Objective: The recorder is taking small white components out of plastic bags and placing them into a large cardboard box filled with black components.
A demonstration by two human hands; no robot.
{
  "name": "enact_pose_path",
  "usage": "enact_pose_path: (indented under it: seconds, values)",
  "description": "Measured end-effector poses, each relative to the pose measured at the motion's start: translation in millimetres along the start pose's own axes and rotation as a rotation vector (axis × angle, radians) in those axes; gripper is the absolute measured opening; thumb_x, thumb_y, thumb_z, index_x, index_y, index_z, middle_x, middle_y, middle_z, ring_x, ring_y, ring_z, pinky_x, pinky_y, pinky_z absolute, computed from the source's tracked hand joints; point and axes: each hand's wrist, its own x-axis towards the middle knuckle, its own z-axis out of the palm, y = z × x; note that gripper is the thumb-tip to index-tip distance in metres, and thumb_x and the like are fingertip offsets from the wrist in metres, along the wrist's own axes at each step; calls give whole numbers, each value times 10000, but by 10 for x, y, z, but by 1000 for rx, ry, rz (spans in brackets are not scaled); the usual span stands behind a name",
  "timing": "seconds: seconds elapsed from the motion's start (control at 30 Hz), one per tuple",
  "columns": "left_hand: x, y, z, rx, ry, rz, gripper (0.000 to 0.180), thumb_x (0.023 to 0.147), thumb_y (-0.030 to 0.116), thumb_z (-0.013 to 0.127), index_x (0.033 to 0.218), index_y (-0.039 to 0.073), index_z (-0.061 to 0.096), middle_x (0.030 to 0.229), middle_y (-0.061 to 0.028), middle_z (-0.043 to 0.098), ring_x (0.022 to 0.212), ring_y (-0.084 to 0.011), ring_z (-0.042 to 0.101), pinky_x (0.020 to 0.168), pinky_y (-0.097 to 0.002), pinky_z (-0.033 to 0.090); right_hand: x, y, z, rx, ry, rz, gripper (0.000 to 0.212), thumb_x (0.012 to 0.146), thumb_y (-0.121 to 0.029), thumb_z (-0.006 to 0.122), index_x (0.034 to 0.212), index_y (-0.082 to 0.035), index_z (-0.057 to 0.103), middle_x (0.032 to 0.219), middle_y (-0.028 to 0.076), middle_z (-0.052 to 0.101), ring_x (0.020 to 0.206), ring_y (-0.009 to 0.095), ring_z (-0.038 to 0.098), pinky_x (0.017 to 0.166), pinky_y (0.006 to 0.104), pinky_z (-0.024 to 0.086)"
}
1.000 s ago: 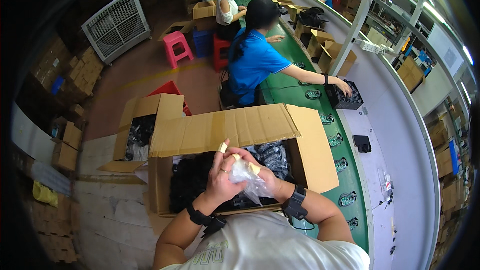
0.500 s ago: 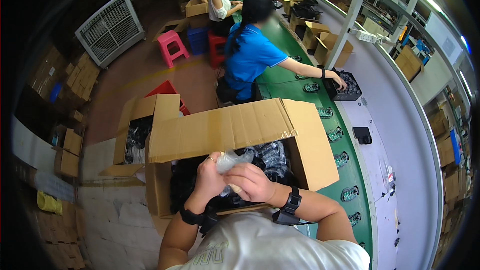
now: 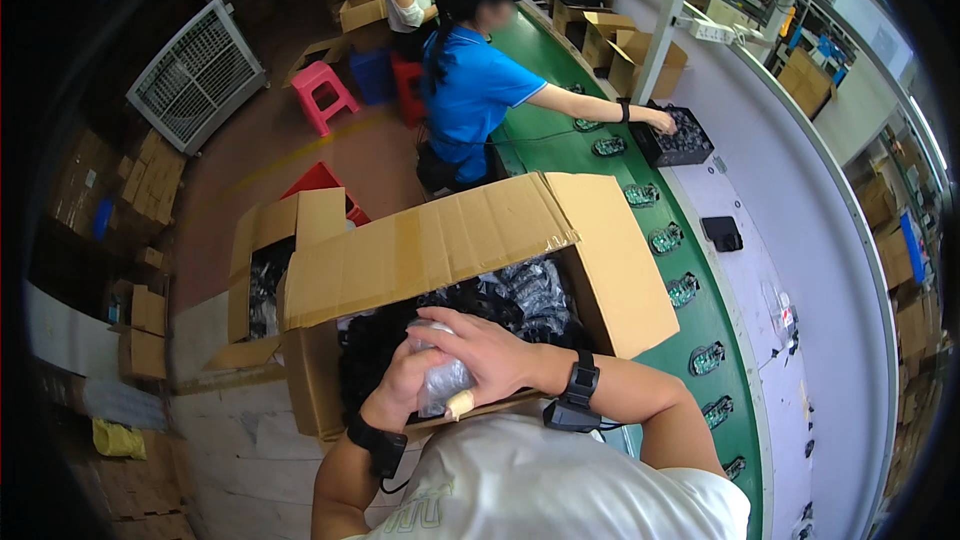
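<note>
Both of my hands hold a bundle wrapped in clear plastic [image 3: 443, 385] over the open cardboard box [image 3: 430, 258]. My left hand [image 3: 396, 380] is closed round its left side. My right hand [image 3: 488, 352] wraps over its top and right side, with a pale yellow cover [image 3: 460, 403] on the thumb. What is inside the wrap cannot be made out. In the box, below and beyond my hands, lie black parts [image 3: 375, 350] and more plastic-wrapped pieces [image 3: 540, 292].
A green conveyor belt [image 3: 640, 270] carrying several circuit boards [image 3: 683, 289] runs along my right. Ahead, a person in blue [image 3: 475, 90] reaches into a black bin [image 3: 685, 145]. A second open carton [image 3: 240, 285] stands left; a pink stool [image 3: 325, 100] is farther off.
My hands have turned and lowered the plastic-wrapped bundle toward me, and my right hand now spreads over it. The view has shifted slightly. The person in blue still reaches into the bin.
</note>
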Motion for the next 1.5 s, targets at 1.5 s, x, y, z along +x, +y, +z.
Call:
enact_pose_path:
  seconds: [1.5]
  values:
    - [1672,293,-1866,2124,461,349,375,929,171,691,1260,-1,647,1150,-169,708,1121,-283,657,980,-400,502,-113,333,335,73,-337,135,250,696,-246,738,815,-34,677,886,160,656,892,405,658,754,516,523]
